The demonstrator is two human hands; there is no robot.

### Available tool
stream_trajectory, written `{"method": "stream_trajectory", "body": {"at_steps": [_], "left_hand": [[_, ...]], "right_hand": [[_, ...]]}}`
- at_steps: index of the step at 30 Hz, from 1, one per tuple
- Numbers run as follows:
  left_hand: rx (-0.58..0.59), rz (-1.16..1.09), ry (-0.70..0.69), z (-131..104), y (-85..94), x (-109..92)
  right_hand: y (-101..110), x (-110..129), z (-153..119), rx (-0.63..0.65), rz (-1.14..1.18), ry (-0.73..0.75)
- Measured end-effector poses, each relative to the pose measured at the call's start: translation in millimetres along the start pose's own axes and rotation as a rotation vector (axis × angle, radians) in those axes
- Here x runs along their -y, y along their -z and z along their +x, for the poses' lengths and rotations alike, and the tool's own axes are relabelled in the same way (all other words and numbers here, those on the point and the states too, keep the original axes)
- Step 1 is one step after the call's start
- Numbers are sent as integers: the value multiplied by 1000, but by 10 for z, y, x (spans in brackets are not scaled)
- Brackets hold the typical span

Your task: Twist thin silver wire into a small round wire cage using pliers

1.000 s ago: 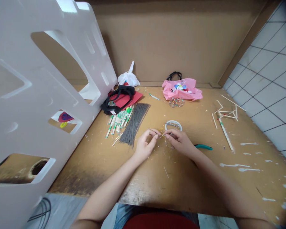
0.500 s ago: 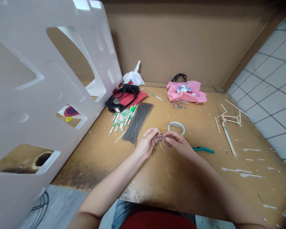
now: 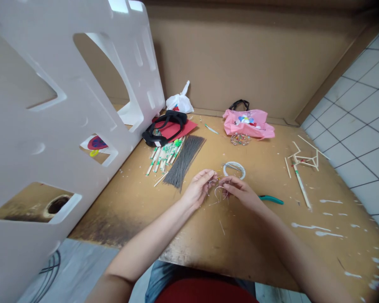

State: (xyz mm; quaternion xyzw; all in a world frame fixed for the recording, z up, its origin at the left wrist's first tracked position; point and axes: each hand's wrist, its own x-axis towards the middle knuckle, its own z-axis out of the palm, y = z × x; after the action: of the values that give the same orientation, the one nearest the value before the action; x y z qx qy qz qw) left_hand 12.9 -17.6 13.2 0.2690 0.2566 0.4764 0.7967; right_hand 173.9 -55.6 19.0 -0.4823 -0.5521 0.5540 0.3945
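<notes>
Left of centre I saw the grey wire bundle point(image 3: 185, 163). At mid-frame the left hand point(image 3: 198, 188) pinched one side of the bent-wire piece point(image 3: 220, 187); the right hand point(image 3: 240, 192) pinched its other side, a green handle point(image 3: 272, 199) just beyond. I judged the wire was being worked between both hands; the next move called for light, steady fingertips.

Dark red top point(image 3: 205, 293), blue jeans point(image 3: 158, 277), sleeveless forearms point(image 3: 159, 235).
</notes>
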Motion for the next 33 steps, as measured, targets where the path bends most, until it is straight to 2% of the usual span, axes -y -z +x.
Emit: {"method": "stream_trajectory", "body": {"at_steps": [7,23,33], "left_hand": [[-23,21,-2,-10,-8,-10],[141,20,18,-55,-18,9],[104,2,38,-45,0,45]], "right_hand": [[-20,20,-43,4,68,-31],[21,26,-171,24,98,-64],[26,10,-181,-21,65,-99]]}}
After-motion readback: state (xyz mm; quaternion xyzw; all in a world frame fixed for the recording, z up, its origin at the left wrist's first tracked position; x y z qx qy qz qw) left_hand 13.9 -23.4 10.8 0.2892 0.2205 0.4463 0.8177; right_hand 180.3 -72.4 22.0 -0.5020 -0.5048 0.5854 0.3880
